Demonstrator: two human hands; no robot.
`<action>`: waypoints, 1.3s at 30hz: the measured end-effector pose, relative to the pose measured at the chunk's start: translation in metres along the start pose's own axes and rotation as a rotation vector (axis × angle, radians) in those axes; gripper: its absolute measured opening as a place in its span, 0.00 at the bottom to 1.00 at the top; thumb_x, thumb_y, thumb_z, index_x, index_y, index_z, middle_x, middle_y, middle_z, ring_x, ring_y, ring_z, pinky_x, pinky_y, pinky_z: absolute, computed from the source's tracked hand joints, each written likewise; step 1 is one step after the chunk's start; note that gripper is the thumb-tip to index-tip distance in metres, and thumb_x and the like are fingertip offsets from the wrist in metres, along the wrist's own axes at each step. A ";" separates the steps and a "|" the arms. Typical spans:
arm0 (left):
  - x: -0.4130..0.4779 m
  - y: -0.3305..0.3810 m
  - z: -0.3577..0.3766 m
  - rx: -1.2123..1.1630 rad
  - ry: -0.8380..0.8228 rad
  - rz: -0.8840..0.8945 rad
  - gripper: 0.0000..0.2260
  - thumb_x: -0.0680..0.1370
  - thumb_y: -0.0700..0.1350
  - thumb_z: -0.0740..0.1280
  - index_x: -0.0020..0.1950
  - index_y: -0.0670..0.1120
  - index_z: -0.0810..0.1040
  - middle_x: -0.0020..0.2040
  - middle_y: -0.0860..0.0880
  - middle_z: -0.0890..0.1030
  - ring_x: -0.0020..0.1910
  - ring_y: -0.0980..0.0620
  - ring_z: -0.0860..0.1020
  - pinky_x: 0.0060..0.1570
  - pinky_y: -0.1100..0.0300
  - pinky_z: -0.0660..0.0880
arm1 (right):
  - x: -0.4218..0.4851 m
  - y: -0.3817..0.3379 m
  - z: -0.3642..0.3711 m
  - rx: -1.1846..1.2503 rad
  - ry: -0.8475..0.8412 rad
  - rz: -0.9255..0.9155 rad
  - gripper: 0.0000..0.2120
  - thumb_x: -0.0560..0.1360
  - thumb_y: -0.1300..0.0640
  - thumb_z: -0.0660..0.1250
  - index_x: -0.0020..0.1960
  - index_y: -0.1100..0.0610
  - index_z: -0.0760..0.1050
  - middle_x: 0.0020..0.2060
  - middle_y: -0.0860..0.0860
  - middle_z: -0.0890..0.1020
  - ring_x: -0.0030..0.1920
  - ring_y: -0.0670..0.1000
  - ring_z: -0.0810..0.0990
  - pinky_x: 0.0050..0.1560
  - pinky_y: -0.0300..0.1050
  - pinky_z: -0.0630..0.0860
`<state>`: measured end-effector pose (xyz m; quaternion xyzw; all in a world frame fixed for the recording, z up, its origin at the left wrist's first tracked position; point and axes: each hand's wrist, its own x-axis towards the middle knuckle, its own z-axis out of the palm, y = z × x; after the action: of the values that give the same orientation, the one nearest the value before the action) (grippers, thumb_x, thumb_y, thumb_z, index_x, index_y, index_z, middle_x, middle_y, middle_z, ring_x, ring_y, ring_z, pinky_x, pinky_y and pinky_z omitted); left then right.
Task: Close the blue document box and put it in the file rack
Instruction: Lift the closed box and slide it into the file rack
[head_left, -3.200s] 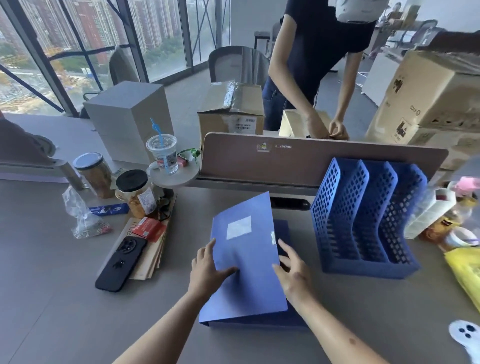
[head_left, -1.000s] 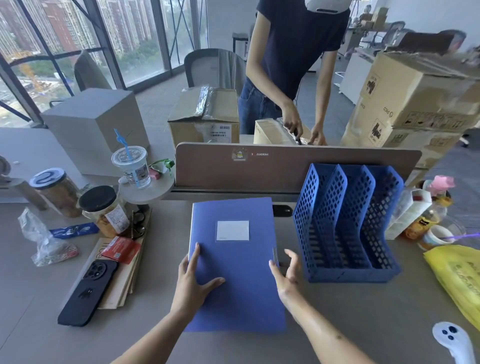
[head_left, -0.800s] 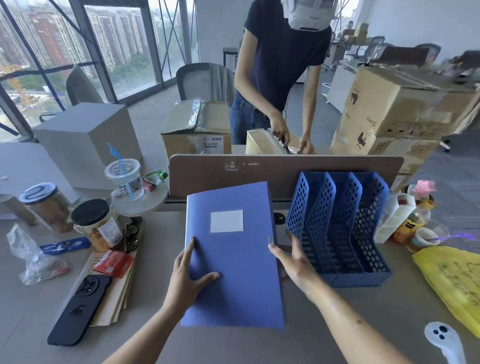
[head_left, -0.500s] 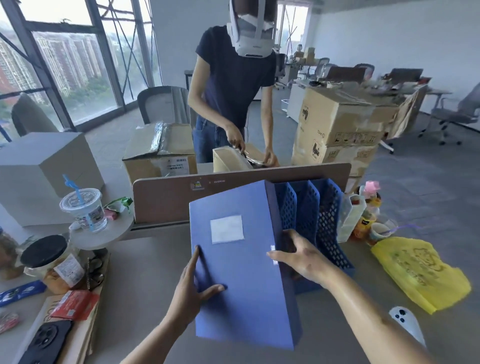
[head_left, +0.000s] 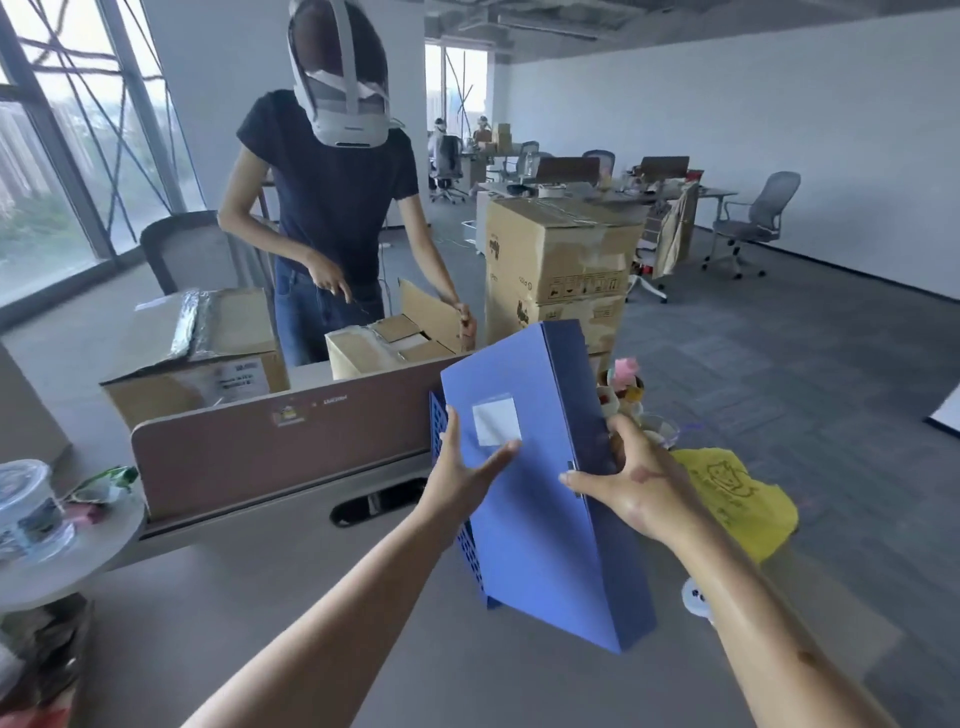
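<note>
The blue document box (head_left: 540, 530) is closed and held up off the desk, tilted, its white label facing me. My left hand (head_left: 460, 475) grips its left edge with the thumb across the front. My right hand (head_left: 631, 486) clasps its right spine side. The blue file rack (head_left: 470, 551) stands on the desk behind the box; only a strip of its perforated left wall shows, the rest is hidden.
A brown desk divider (head_left: 280, 441) runs across behind the rack. A yellow bag (head_left: 737, 493), bottles and a cup (head_left: 626, 387) lie right of the rack. A person in a headset (head_left: 332, 208) works at cardboard boxes (head_left: 556, 265) beyond. A plastic cup (head_left: 28, 509) sits far left.
The lid was pressed shut on the desk, then both hands lifted the box and swung it right, up in front of the rack. My view turned right and up.
</note>
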<state>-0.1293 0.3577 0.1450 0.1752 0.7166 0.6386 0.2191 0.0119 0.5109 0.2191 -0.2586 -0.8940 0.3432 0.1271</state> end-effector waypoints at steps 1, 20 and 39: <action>0.003 0.011 0.006 -0.007 -0.005 -0.014 0.49 0.67 0.67 0.73 0.76 0.67 0.43 0.70 0.65 0.61 0.62 0.51 0.73 0.54 0.50 0.75 | 0.000 -0.001 0.000 -0.016 0.015 -0.001 0.28 0.64 0.44 0.75 0.58 0.49 0.68 0.43 0.38 0.76 0.41 0.46 0.75 0.34 0.34 0.66; 0.060 0.034 -0.020 -0.022 -0.097 0.133 0.47 0.68 0.55 0.77 0.78 0.61 0.50 0.80 0.58 0.51 0.72 0.49 0.68 0.68 0.45 0.71 | 0.037 0.007 0.070 0.147 0.151 -0.188 0.28 0.66 0.50 0.76 0.57 0.52 0.62 0.53 0.50 0.75 0.52 0.54 0.75 0.38 0.43 0.70; 0.064 -0.018 -0.039 0.177 -0.120 0.172 0.54 0.64 0.43 0.82 0.74 0.72 0.49 0.78 0.60 0.52 0.78 0.47 0.58 0.73 0.45 0.64 | 0.048 0.076 0.197 0.596 0.195 -0.003 0.28 0.67 0.54 0.76 0.61 0.53 0.66 0.55 0.56 0.75 0.57 0.58 0.77 0.57 0.61 0.76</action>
<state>-0.2041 0.3567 0.1249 0.2925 0.7382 0.5776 0.1895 -0.0791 0.4767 0.0258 -0.2402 -0.7380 0.5635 0.2830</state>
